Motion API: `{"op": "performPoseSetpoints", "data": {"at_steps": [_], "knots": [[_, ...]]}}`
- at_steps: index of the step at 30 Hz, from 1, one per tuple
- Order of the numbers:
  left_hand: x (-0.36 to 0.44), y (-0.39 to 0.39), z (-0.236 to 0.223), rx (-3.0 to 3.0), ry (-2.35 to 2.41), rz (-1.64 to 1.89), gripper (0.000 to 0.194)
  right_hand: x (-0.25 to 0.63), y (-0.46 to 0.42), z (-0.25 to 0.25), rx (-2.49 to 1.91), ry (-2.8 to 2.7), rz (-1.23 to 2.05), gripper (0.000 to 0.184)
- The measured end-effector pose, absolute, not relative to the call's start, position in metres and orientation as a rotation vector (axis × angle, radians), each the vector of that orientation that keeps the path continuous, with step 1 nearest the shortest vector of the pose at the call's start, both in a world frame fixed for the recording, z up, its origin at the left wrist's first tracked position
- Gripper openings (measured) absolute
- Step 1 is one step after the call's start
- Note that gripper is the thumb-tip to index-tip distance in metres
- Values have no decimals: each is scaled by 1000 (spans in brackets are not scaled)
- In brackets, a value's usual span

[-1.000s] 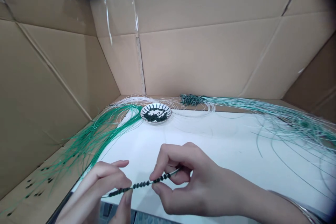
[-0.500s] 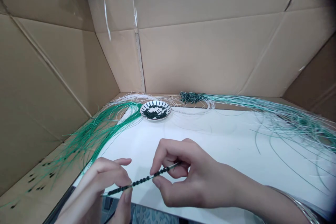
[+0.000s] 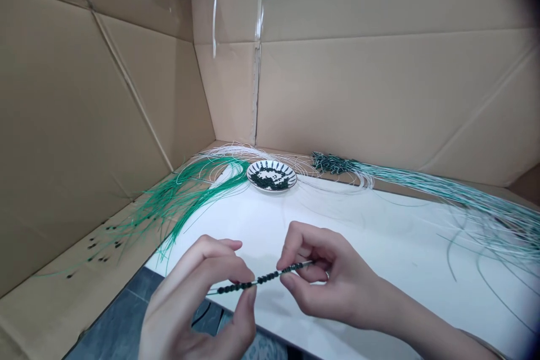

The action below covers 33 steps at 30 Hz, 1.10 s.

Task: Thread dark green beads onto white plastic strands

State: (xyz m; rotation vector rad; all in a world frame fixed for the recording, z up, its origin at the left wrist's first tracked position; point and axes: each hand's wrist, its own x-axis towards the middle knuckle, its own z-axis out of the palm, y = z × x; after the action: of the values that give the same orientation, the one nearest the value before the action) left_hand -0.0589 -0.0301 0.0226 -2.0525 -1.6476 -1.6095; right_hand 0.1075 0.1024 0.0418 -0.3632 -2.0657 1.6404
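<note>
Can't see the far tip of beaded strand (image 3: 268,278), tucked behind curled fingers of R hand (image 3: 337,287). Lose a bit more under thumb + index of L hand (image 3: 181,287). Can't count beads on it, too sm. Lose rest of L arm past btm edge, also R forearm (image 3: 405,315) at lower R. See only part of white board (image 3: 379,225), cropped R. Lose end of grn/wht cord bundle (image 3: 422,180) there too, blurry. Can't ID dark specks (image 3: 117,244), too tiny; ditto bits in plate (image 3: 258,167). Can't make out patterned cloth (image 3: 264,346), mostly hidden & cropped at btm.
</note>
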Motion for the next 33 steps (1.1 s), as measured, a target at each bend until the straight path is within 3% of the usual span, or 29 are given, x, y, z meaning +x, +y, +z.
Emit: {"op": "performPoseSetpoints", "data": {"at_steps": [17, 20, 26, 33], "knots": [[-58, -28, 26, -2031, -1588, -1662, 28, 110, 105, 34, -366, -1987, 1847, 21], [-60, -25, 24, -2061, -1625, -1865, 27, 109, 106, 36, -372, -1916, 1919, 27], [-58, -13, 16, -1940, -1544, -2622, 34, 105, 110, 39, -306, -1790, 2058, 41], [-77, -8, 9, -2038, -1313, -2469, 7, 101, 116, 41, -326, -1715, 2097, 44]]}}
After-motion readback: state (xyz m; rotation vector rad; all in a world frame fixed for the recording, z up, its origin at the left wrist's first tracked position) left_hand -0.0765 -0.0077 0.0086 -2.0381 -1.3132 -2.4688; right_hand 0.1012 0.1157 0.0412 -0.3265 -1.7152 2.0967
